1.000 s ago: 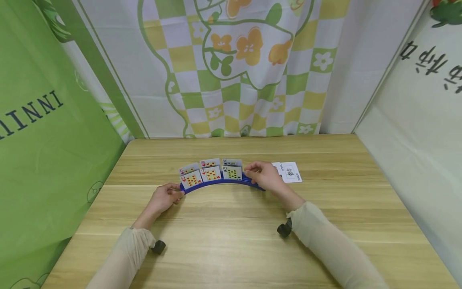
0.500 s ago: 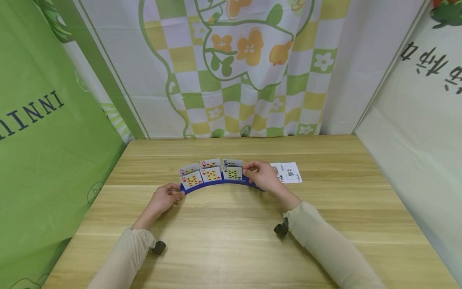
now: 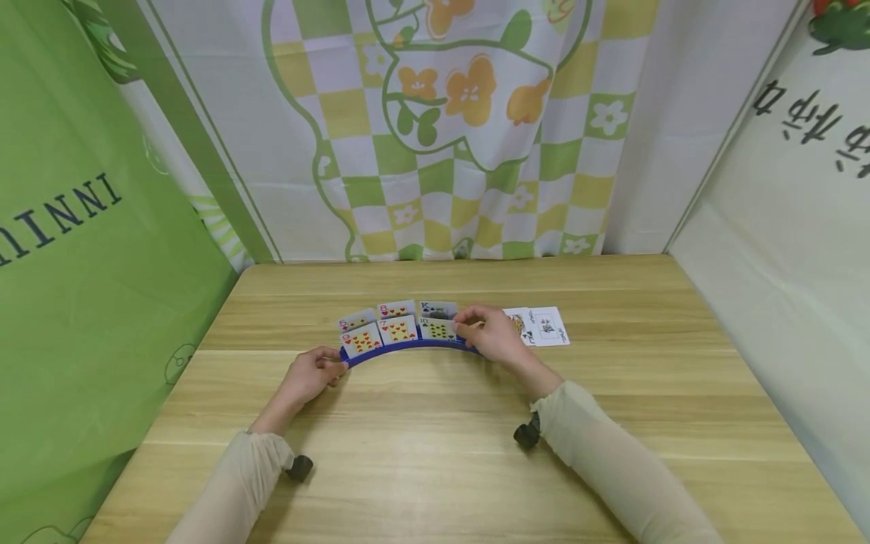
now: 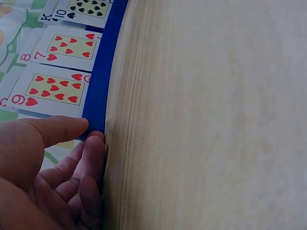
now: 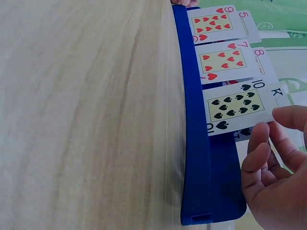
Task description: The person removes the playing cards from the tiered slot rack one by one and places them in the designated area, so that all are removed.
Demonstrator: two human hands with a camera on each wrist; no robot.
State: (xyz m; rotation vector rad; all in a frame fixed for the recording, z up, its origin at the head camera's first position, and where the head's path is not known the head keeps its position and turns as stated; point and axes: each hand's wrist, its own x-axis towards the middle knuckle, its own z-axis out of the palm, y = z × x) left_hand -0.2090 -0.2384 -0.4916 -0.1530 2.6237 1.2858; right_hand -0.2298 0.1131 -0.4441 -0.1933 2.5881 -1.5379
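A curved blue card holder (image 3: 408, 344) stands on the table with two rows of playing cards. In front are the nine of hearts (image 4: 55, 91), the seven of hearts (image 4: 69, 48) and the ten of spades (image 5: 235, 108). Behind them show a five (image 3: 356, 319), an eight (image 3: 396, 308) and a king of spades (image 3: 438, 308). My left hand (image 3: 309, 376) pinches the holder's left end between thumb and fingers. At the right, my right hand (image 3: 495, 332) pinches the upper right corner of the ten of spades, which leans slightly askew. The holder's right end carries no card.
A joker (image 3: 546, 326) lies flat on the wooden table (image 3: 421, 453) beyond my right hand, overlapping a face card (image 3: 518, 325) that the hand partly covers. A patterned curtain (image 3: 448, 204) hangs behind the table, with a green cloth (image 3: 81, 302) at the left.
My right hand has shifted a little left, from beside the ten of spades onto its corner, and the card has tilted slightly. More of the face card shows. The left hand keeps its place.
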